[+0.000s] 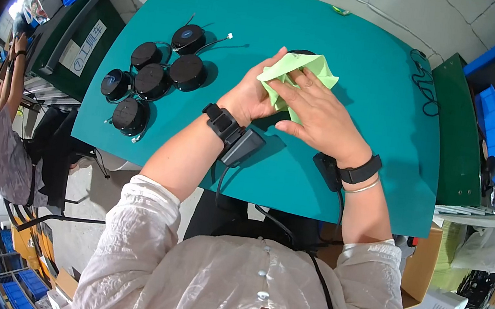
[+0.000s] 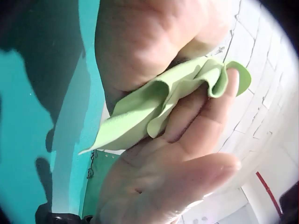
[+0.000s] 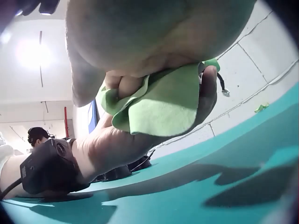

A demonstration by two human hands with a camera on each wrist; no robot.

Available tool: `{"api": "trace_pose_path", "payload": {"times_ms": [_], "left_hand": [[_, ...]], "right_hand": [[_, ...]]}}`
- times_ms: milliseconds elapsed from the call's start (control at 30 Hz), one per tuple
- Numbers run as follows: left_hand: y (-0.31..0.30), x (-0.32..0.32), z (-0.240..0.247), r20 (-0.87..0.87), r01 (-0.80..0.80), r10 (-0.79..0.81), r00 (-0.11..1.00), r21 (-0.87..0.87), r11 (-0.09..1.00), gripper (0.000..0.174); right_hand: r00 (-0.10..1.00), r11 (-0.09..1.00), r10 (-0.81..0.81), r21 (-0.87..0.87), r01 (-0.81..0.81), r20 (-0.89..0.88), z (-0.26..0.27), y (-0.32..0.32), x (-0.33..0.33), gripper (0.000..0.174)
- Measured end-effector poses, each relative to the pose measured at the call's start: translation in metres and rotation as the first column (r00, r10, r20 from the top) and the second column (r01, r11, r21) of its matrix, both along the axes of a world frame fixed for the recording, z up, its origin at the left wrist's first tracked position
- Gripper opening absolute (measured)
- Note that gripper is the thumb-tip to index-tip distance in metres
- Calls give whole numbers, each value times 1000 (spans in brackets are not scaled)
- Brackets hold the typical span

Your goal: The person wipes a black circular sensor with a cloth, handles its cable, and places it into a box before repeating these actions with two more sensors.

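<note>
A light green cloth lies between the two hands above the table. My left hand grips it from the left and below, fingers curled round its far side in the right wrist view. My right hand presses on the cloth from above with fairly straight fingers, thumb held apart. A bit of a dark object shows behind the cloth; the rest is hidden. A short cable end sticks out beyond the hands.
Several black round parts with cables stand on the left of the green table. A black cable lies at the right, and a small green-yellow item at the far edge. A person is at the far left.
</note>
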State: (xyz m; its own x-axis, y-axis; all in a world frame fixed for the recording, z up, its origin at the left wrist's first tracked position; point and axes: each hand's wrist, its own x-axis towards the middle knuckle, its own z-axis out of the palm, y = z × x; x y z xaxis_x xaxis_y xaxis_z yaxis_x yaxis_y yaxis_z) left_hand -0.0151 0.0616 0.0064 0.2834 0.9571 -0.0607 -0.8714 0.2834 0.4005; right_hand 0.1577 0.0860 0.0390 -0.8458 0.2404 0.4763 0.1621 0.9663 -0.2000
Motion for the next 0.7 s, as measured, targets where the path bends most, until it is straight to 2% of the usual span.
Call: {"api": "trace_pose_path", "payload": {"times_ms": [133, 200, 233, 300, 467, 533, 567, 600, 667, 700], "left_hand": [[-1, -3, 2, -55, 51, -48, 997, 56, 997, 46], [-10, 9, 16, -140, -59, 53, 989, -39, 998, 47], [-14, 13, 21, -140, -59, 53, 989, -39, 997, 47], [-19, 19, 27, -276, -110, 96, 956, -35, 993, 46], [-3, 17, 2, -222, -49, 53, 974, 25, 998, 44], [-2, 14, 2, -140, 110, -91, 986, 137, 984, 50], [-3, 16, 2, -297, 59, -35, 954, 72, 996, 54], [-4, 16, 5, -298, 61, -37, 954, 72, 996, 54], [-5, 17, 7, -183, 120, -96, 978, 129, 984, 56], [-3, 19, 8, -155, 95, -76, 985, 121, 988, 60]], "right_hand": [[999, 997, 1, 82, -4, 45, 2, -4, -3, 68], [1000, 998, -31, 57, 30, 3, 3, -5, -3, 72], [1000, 998, -30, 57, 29, 4, 3, -5, -4, 72], [995, 991, -91, 91, 94, -38, 2, -2, -5, 77], [984, 986, -152, 61, 158, -99, -3, 10, 3, 79], [972, 975, -202, -116, 189, -117, -2, 14, 6, 78], [973, 970, -199, -167, 178, -115, -4, 18, 9, 79], [973, 969, -201, -167, 181, -116, -4, 21, 11, 79], [971, 908, -182, -405, 107, -152, -5, 23, 15, 78], [971, 907, -185, -406, 109, -152, -7, 26, 18, 78]]}}
